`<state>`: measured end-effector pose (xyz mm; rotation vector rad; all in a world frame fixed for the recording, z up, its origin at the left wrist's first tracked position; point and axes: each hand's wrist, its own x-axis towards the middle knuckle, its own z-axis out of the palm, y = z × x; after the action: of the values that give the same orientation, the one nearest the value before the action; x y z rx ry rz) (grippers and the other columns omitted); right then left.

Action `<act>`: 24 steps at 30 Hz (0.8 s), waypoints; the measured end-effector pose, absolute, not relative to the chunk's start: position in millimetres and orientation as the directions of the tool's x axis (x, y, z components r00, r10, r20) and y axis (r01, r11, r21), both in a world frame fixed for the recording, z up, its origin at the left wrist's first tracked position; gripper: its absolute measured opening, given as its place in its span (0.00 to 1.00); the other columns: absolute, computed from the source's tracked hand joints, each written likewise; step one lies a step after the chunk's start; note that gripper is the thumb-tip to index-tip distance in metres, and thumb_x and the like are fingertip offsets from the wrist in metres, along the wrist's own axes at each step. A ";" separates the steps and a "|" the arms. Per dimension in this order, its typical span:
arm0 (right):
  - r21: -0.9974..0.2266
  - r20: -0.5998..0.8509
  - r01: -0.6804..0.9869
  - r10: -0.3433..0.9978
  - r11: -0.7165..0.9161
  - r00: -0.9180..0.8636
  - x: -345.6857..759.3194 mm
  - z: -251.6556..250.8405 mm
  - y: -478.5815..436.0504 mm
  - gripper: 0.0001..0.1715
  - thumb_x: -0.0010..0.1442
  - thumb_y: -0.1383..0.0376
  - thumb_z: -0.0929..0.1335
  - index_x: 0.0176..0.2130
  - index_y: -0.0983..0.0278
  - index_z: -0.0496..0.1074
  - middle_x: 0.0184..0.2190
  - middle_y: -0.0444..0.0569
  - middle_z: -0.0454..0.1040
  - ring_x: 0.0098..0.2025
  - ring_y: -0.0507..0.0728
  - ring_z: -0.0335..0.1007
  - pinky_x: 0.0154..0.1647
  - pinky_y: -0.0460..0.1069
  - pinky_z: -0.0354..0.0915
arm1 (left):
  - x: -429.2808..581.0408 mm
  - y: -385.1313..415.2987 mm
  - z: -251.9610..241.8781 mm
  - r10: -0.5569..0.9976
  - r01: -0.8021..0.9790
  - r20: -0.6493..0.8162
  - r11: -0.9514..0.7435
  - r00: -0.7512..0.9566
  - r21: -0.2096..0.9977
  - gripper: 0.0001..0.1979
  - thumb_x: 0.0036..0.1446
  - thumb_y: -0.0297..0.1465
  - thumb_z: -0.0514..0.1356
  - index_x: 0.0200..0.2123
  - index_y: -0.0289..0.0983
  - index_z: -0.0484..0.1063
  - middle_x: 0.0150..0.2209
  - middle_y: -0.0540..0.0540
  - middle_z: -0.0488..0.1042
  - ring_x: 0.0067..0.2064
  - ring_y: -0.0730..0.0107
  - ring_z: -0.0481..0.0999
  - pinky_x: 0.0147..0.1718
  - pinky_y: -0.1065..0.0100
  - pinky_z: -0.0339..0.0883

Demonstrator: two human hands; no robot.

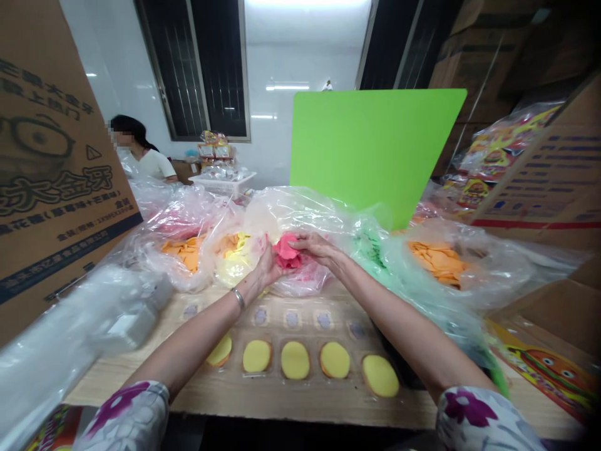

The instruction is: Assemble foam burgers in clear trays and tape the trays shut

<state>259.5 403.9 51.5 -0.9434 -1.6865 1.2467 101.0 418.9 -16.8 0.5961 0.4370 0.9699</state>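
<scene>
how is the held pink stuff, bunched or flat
Bunched: the pink material shows uneven folds between the left hand and right hand.

The soft lump in the middle of the clock is bright pink, and the round pieces at six o'clock are yellow with orange edges. Near two o'clock the big board is plain green, and at three the pile is orange. Between seven and eight, the sleeve is white and grey with purple flowers
</scene>
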 end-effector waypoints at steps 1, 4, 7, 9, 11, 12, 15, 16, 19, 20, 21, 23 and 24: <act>-0.975 0.181 0.048 0.897 0.219 -0.404 257.6 52.9 401.7 0.23 0.42 0.55 0.75 0.35 0.67 0.74 0.31 0.49 0.76 0.31 0.53 0.71 0.35 0.48 0.68 | 102.6 416.0 -17.2 0.868 -0.665 -0.074 0.428 0.491 0.612 0.35 0.56 0.56 0.46 0.51 0.33 0.67 0.44 0.32 0.75 0.43 0.50 0.76 0.39 0.47 0.71; -0.980 0.180 0.002 0.885 0.200 -0.429 255.8 53.1 399.6 0.22 0.42 0.58 0.76 0.36 0.67 0.75 0.31 0.47 0.76 0.30 0.52 0.70 0.33 0.47 0.67 | 104.8 407.3 -16.7 0.902 -0.714 -0.078 0.386 0.424 0.583 0.32 0.59 0.54 0.44 0.52 0.36 0.66 0.43 0.36 0.75 0.44 0.53 0.76 0.41 0.48 0.71; -0.972 0.133 0.125 0.901 0.201 -0.413 259.4 49.7 400.6 0.22 0.40 0.62 0.77 0.37 0.67 0.75 0.28 0.45 0.75 0.28 0.51 0.68 0.29 0.46 0.65 | 104.3 397.4 -11.5 0.908 -0.746 -0.049 0.372 0.417 0.552 0.30 0.58 0.54 0.46 0.52 0.37 0.66 0.45 0.38 0.75 0.46 0.54 0.75 0.43 0.49 0.71; -0.957 0.143 0.184 0.917 0.224 -0.373 263.0 47.3 401.0 0.22 0.42 0.63 0.75 0.39 0.67 0.75 0.27 0.45 0.74 0.27 0.51 0.67 0.28 0.46 0.64 | 103.7 389.6 -6.6 0.898 -0.755 -0.011 0.377 0.440 0.536 0.29 0.58 0.52 0.49 0.51 0.36 0.67 0.47 0.37 0.75 0.48 0.52 0.74 0.44 0.48 0.70; -0.929 0.199 0.244 0.931 0.279 -0.304 266.0 44.9 400.3 0.19 0.45 0.64 0.73 0.40 0.67 0.76 0.29 0.45 0.74 0.28 0.51 0.66 0.29 0.46 0.64 | 103.1 381.2 -1.9 0.897 -0.763 0.008 0.372 0.443 0.529 0.24 0.60 0.47 0.52 0.49 0.35 0.68 0.46 0.38 0.76 0.48 0.53 0.75 0.45 0.48 0.70; -0.911 0.232 0.279 0.937 0.304 -0.262 266.9 43.6 399.4 0.18 0.46 0.65 0.73 0.40 0.66 0.76 0.31 0.46 0.74 0.30 0.51 0.66 0.31 0.47 0.64 | 102.9 377.0 0.3 0.902 -0.767 0.004 0.365 0.431 0.528 0.20 0.61 0.43 0.53 0.48 0.35 0.69 0.45 0.39 0.76 0.47 0.55 0.75 0.46 0.48 0.70; -0.850 0.339 0.365 0.925 0.380 -0.173 266.5 38.5 391.1 0.18 0.49 0.64 0.72 0.41 0.66 0.75 0.36 0.49 0.74 0.36 0.54 0.67 0.38 0.50 0.66 | 102.6 364.1 5.9 0.927 -0.780 -0.034 0.333 0.373 0.530 0.11 0.63 0.33 0.53 0.45 0.36 0.70 0.41 0.43 0.78 0.44 0.61 0.77 0.49 0.47 0.68; -0.811 0.389 0.403 0.905 0.424 -0.170 265.3 36.7 385.8 0.17 0.51 0.63 0.71 0.43 0.66 0.74 0.38 0.50 0.74 0.38 0.55 0.68 0.41 0.51 0.66 | 102.7 359.8 7.5 0.934 -0.784 -0.043 0.321 0.354 0.531 0.10 0.63 0.31 0.53 0.44 0.36 0.70 0.39 0.44 0.79 0.43 0.62 0.78 0.49 0.48 0.68; -0.602 0.559 0.560 0.802 0.569 -0.213 261.0 33.0 361.7 0.20 0.55 0.56 0.69 0.44 0.64 0.75 0.44 0.53 0.72 0.48 0.60 0.66 0.51 0.56 0.63 | 104.6 346.4 11.4 0.949 -0.793 -0.057 0.292 0.311 0.534 0.08 0.62 0.28 0.54 0.42 0.36 0.71 0.36 0.47 0.79 0.39 0.67 0.78 0.48 0.53 0.70; -0.532 0.596 0.606 0.770 0.592 -0.229 259.9 32.7 351.9 0.23 0.53 0.53 0.70 0.45 0.63 0.74 0.46 0.54 0.71 0.51 0.62 0.65 0.54 0.58 0.61 | 105.8 341.7 12.5 0.952 -0.796 -0.058 0.283 0.299 0.535 0.08 0.62 0.28 0.54 0.42 0.36 0.71 0.36 0.47 0.79 0.38 0.68 0.78 0.48 0.56 0.71; -0.477 0.620 0.638 0.746 0.604 -0.243 259.3 32.8 341.9 0.27 0.51 0.51 0.71 0.47 0.62 0.74 0.48 0.55 0.69 0.53 0.63 0.63 0.56 0.59 0.60 | 107.3 337.0 13.5 0.955 -0.798 -0.060 0.276 0.290 0.535 0.08 0.62 0.28 0.54 0.42 0.36 0.72 0.36 0.47 0.79 0.37 0.70 0.78 0.46 0.59 0.71; -0.432 0.637 0.653 0.723 0.622 -0.267 260.2 33.9 323.3 0.31 0.50 0.51 0.72 0.50 0.62 0.72 0.50 0.56 0.68 0.55 0.64 0.62 0.58 0.59 0.58 | 110.8 327.2 14.9 0.960 -0.799 -0.068 0.263 0.271 0.541 0.08 0.62 0.29 0.54 0.42 0.36 0.72 0.37 0.47 0.78 0.36 0.71 0.78 0.44 0.63 0.72; -0.437 0.633 0.637 0.721 0.634 -0.283 261.7 34.5 315.4 0.30 0.52 0.52 0.72 0.51 0.62 0.71 0.51 0.56 0.69 0.55 0.63 0.62 0.58 0.59 0.58 | 112.8 322.2 15.4 0.963 -0.797 -0.073 0.257 0.260 0.547 0.08 0.62 0.29 0.54 0.42 0.37 0.72 0.38 0.47 0.78 0.37 0.71 0.77 0.44 0.64 0.72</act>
<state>261.7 315.4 34.5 -1.0635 -2.0020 0.1238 112.8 322.2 15.4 0.4472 0.4382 1.2461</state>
